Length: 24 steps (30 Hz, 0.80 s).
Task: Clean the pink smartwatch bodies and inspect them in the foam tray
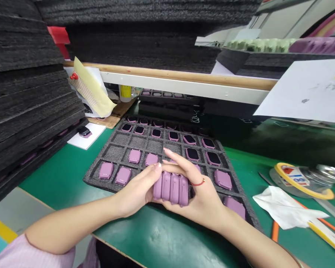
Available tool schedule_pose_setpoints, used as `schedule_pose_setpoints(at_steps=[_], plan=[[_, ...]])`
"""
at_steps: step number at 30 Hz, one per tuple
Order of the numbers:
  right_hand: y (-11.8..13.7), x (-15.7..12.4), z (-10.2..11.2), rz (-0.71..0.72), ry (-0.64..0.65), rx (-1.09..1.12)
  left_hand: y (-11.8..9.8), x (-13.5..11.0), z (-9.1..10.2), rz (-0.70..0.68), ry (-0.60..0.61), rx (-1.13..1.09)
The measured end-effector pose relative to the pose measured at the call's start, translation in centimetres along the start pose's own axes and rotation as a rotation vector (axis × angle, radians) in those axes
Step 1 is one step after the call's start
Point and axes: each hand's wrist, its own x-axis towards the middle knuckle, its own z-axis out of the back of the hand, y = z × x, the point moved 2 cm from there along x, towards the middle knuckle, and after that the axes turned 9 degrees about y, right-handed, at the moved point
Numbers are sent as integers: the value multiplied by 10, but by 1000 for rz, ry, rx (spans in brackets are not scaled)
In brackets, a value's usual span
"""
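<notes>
Between my two hands is a stack of several purple smartwatch cases (pixel 171 188), standing on edge side by side. My right hand (pixel 202 193) cups the stack from the right and below, its fingers bent over the far side. From the left, my left hand (pixel 141 188) presses against the same stack, thumb near its top. Just beyond lies a dark grey foam tray (pixel 114 152) with square pockets. Some pockets hold purple cases (pixel 106 170) with plain faces up; others hold cases with black screens (pixel 213 158). My hands hide part of the tray's near side.
Tall stacks of black foam trays (pixel 25 93) rise at the left and on the shelf (pixel 184 80) above. A glass jar (pixel 298 178), yellow tape ring, white tissue (pixel 284 206) and cutter-like tool lie right. One watch sits on white paper (pixel 93 137) at left.
</notes>
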Motion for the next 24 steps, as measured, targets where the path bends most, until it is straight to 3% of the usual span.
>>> schedule_pose_setpoints(at_steps=[5,12,24], plan=[[-1,0,2,45,-25,22,1,-5,4,-162,-83,283],[-2,-2,0,41,-74,27,0,0,1,38,22,60],[-4,-1,1,108,-82,30,4,-1,3,-70,4,116]])
